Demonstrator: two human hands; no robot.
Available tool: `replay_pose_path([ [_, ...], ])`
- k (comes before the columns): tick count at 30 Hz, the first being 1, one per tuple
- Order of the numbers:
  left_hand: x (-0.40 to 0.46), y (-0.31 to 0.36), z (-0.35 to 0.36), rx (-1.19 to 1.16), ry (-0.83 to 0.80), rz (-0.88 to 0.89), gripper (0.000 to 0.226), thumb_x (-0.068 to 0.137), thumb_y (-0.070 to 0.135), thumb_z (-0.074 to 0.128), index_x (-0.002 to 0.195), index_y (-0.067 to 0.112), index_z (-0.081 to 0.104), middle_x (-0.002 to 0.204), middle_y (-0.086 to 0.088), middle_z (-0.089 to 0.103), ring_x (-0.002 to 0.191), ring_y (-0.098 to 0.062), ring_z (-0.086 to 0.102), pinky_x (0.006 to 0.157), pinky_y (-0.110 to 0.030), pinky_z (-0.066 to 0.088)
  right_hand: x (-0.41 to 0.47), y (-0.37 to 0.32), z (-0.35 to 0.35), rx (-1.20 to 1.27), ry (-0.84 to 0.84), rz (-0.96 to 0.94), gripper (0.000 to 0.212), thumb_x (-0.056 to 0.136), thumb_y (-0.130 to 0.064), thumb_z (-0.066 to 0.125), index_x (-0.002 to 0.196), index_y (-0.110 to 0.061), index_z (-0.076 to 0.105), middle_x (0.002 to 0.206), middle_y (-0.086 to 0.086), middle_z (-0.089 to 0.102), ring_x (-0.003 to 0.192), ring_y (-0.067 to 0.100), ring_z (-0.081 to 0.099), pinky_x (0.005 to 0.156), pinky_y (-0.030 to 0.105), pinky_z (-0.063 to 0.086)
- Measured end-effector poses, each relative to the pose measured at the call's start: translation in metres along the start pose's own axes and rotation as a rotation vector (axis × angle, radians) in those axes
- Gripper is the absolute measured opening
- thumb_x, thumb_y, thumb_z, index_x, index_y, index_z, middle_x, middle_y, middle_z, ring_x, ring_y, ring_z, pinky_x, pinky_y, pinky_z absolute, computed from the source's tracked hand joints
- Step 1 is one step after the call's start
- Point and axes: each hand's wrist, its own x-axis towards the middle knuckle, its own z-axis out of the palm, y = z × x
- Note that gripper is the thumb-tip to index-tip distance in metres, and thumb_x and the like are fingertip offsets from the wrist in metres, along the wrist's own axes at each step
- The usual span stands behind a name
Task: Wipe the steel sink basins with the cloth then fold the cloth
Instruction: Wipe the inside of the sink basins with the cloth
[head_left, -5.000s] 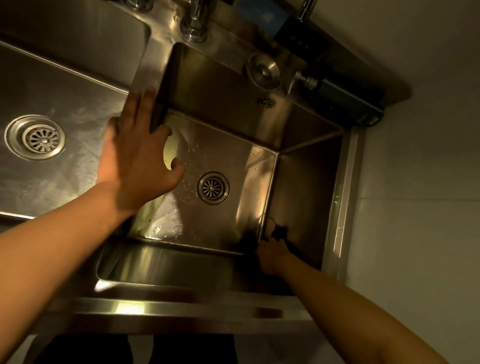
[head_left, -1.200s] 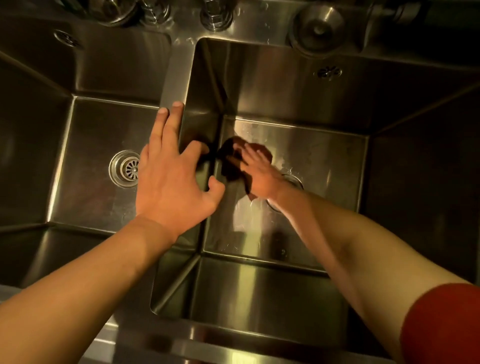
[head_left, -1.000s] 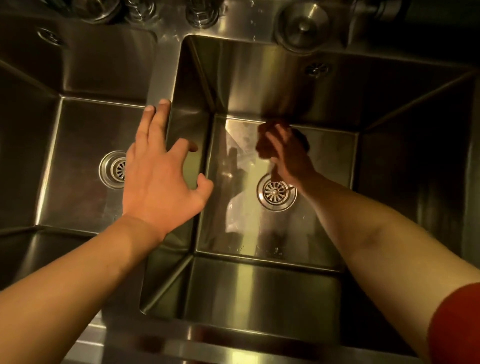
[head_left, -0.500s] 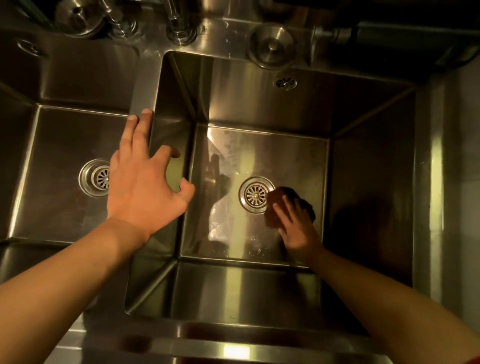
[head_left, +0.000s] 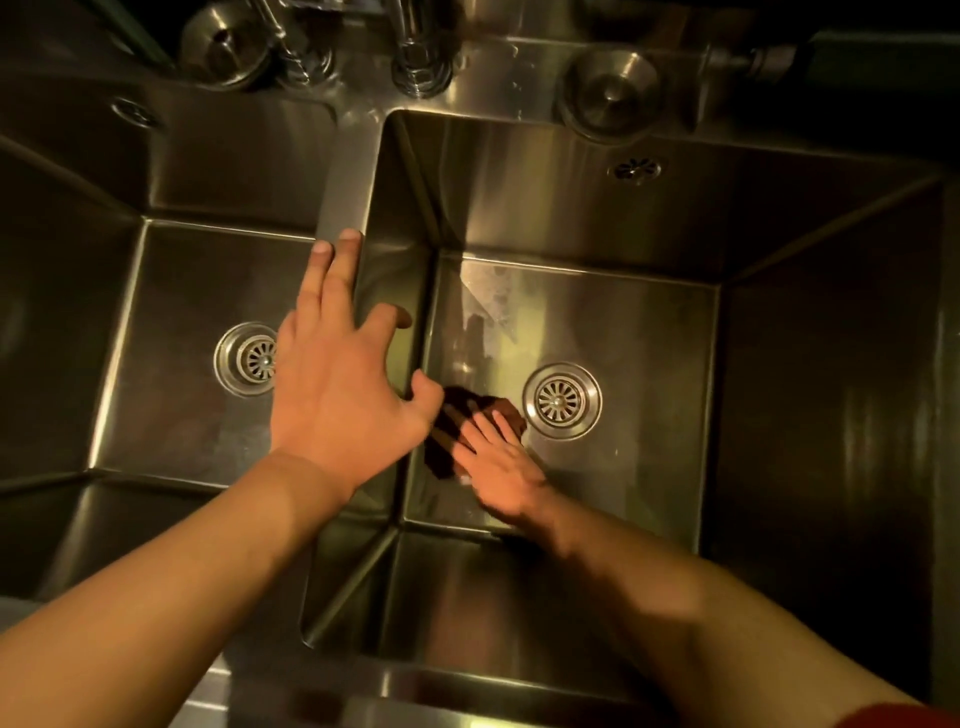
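Flat, open right hand (head_left: 501, 467) presses the dark crumpled cloth (head_left: 457, 431) on the right steel basin's floor (head_left: 649, 415); sweep evenly into corners while the open left hand (head_left: 337, 395) braces on the steel divider (head_left: 345, 208).

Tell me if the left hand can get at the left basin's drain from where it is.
Probably yes. The left hand rests on the divider, the drain lies uncovered just beside it, and nothing sits between them.

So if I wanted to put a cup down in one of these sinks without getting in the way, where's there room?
The left basin floor is bare around its drain. In the right basin, floor is free beyond its drain toward the right wall. It is crowded left of that drain, where the right hand presses the cloth, and on the divider under the left hand.
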Motion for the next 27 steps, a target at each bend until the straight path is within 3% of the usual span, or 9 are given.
replay_pose_path([
  [2,0.000,0.000,0.001,-0.014,-0.003,-0.001,0.041,0.076,0.046,0.063,0.106,0.019,0.068,0.174,-0.008,0.006,0.161,-0.026,-0.001,0.117,-0.054,0.032,0.031,0.001,-0.013,0.014,0.021,0.093,0.086,0.071,-0.016,0.074,0.151,-0.016,0.042,0.160,0.017,0.033,0.148,0.043,0.029,0.120,0.063,0.022],
  [4,0.000,0.000,0.001,-0.023,-0.004,-0.004,0.038,0.077,0.046,0.062,0.104,0.019,0.068,0.174,-0.008,0.006,0.161,-0.026,-0.001,0.118,-0.054,0.031,0.058,0.016,-0.028,0.000,0.037,0.149,0.104,0.070,-0.021,0.075,0.160,-0.028,0.023,0.168,0.011,0.015,0.154,0.039,0.012,0.120,0.060,0.018],
  [7,-0.001,0.000,0.002,-0.023,-0.002,-0.003,0.036,0.077,0.044,0.063,0.105,0.021,0.067,0.174,-0.008,0.006,0.161,-0.027,-0.001,0.117,-0.054,0.031,0.086,0.055,-0.053,0.020,0.054,0.232,0.101,0.078,-0.041,0.077,0.161,-0.035,0.019,0.171,0.003,0.004,0.157,0.031,0.000,0.125,0.052,0.011],
  [11,-0.001,0.000,0.001,0.002,-0.009,-0.006,0.040,0.078,0.046,0.064,0.109,0.020,0.068,0.173,-0.007,0.005,0.161,-0.026,0.000,0.114,-0.054,0.033,0.069,0.122,-0.087,0.089,0.186,0.454,0.088,0.089,-0.021,0.071,0.161,-0.030,0.021,0.170,0.005,0.010,0.155,0.035,0.011,0.124,0.053,0.019],
  [14,-0.001,0.001,0.000,0.008,-0.010,-0.003,0.045,0.077,0.049,0.059,0.110,0.020,0.068,0.173,-0.006,0.005,0.161,-0.026,0.000,0.115,-0.055,0.033,0.011,0.177,-0.087,0.056,0.313,0.521,0.075,0.091,-0.018,0.059,0.160,-0.022,0.028,0.166,0.016,0.021,0.151,0.042,0.023,0.117,0.057,0.031],
  [19,0.000,0.001,0.000,0.001,-0.002,0.001,0.048,0.076,0.050,0.056,0.110,0.019,0.069,0.173,-0.008,0.007,0.161,-0.027,0.000,0.115,-0.055,0.033,-0.087,0.183,-0.065,-0.022,0.328,0.792,0.078,0.095,-0.011,0.059,0.161,-0.025,0.020,0.167,0.015,0.016,0.152,0.042,0.015,0.121,0.059,0.025],
  [23,0.001,0.000,0.000,-0.002,0.002,0.007,0.048,0.074,0.050,0.057,0.108,0.018,0.070,0.173,-0.009,0.010,0.160,-0.028,0.002,0.115,-0.056,0.034,-0.136,0.145,-0.026,-0.051,0.177,0.678,0.091,0.091,-0.019,0.064,0.163,-0.029,0.009,0.170,0.013,0.005,0.155,0.042,0.005,0.121,0.060,0.022],
  [27,0.001,0.000,0.001,-0.004,0.007,0.005,0.047,0.073,0.048,0.059,0.108,0.018,0.070,0.172,-0.010,0.010,0.160,-0.029,0.003,0.116,-0.059,0.034,-0.152,0.094,0.001,-0.023,0.023,0.369,0.072,0.097,-0.021,0.034,0.162,-0.036,0.008,0.171,0.006,0.000,0.155,0.040,0.008,0.118,0.066,0.023],
])
